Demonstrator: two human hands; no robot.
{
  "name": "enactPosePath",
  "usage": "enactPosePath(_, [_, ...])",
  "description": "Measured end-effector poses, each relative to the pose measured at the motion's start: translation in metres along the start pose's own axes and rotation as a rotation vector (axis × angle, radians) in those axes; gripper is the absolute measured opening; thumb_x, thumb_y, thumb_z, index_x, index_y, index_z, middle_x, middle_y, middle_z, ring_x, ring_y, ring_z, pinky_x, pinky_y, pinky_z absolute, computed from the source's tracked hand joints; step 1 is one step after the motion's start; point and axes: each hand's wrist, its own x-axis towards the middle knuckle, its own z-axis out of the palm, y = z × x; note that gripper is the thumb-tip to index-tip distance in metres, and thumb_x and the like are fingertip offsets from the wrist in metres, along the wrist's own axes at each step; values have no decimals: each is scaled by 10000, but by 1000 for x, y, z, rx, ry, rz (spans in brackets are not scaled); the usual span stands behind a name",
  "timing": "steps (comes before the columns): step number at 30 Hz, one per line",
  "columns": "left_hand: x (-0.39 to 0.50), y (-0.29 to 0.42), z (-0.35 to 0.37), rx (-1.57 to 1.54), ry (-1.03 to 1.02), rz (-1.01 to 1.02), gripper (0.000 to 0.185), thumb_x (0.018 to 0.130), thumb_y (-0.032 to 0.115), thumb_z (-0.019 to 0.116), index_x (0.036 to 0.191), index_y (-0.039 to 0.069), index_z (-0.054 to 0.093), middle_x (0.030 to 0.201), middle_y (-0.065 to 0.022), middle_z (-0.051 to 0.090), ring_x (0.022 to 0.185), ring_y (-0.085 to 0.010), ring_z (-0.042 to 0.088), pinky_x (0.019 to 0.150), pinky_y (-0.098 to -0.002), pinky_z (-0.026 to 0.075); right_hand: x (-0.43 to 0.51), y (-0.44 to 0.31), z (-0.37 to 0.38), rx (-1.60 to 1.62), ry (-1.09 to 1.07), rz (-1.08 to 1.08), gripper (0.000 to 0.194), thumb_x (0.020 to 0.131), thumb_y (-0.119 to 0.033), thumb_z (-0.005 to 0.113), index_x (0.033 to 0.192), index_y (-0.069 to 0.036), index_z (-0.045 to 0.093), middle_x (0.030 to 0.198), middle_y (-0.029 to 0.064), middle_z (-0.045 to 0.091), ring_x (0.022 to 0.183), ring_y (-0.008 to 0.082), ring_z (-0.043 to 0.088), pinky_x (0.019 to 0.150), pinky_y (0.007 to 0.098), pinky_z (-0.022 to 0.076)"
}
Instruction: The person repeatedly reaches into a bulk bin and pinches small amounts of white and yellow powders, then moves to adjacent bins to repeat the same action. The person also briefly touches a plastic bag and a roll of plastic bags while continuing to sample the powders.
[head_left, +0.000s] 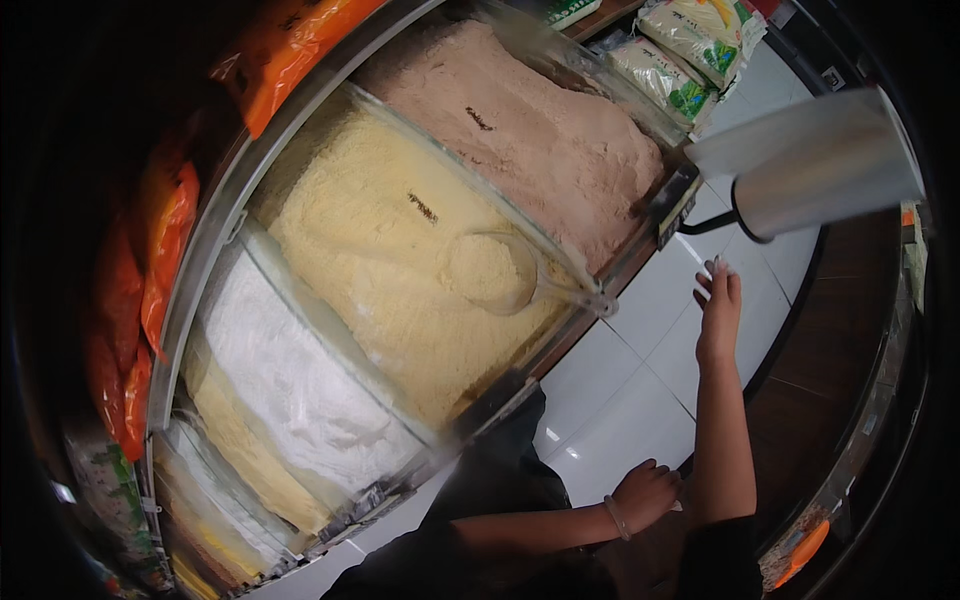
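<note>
My right hand (721, 304) reaches out over the tiled floor, just below a cylindrical roll (825, 172) mounted on a black metal holder (712, 223). Something small and whitish (718, 265) shows between its fingertips; what it is stays unclear. Lower down, close to my body, my left hand (646, 496) is curled into a fist, with a bracelet (616, 517) at the wrist. A small white bit (677, 506) pokes out of that fist. Left of both hands, a clear plastic scoop (495, 271) lies in a bin of pale yellow flour (375, 225), full of it, handle towards the front edge.
Beside the yellow flour are bins of pinkish-brown flour (525, 142) and white flour (300, 352), split by clear dividers. Orange plastic bags (169, 247) line the back rail. Packed sacks (675, 60) stand top right. An orange scoop (804, 553) lies at lower right.
</note>
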Motion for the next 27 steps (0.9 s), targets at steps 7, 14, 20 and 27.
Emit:
enactPosePath(7, [51,-36,-36,118,-67,32,77,705,130,664,782,132,655,801,-21,609,814,-199,612,738,-335,437,74,-27,66,47,158,325,1017,734,-508,841,1490,-3,385,1385,123,510,1313,291,423,1103,523,300])
enactPosePath(14, [71,-65,-25,-321,-127,-282,284,975,151,578,1211,1,624,1141,-178,667,1064,-330,648,965,-408,495,88,-12,120,316,75,433,872,821,-495,832,1422,31,483,1403,146,553,1283,268,512,1119,421,360])
enactPosePath(20, [70,-74,-71,-389,-41,-172,256,883,154,604,1102,33,657,1087,-124,670,992,-271,647,911,-400,484,86,-13,135,173,397,289,898,831,-535,815,1399,60,455,1379,164,544,1252,277,519,1110,396,372])
enactPosePath(27, [55,-89,-246,-282,-182,-57,190,840,103,651,1028,85,670,1025,-99,664,959,-288,652,846,-418,523,83,-20,136,115,373,230,812,884,-489,784,1394,53,459,1363,150,558,1246,269,523,1100,376,376])
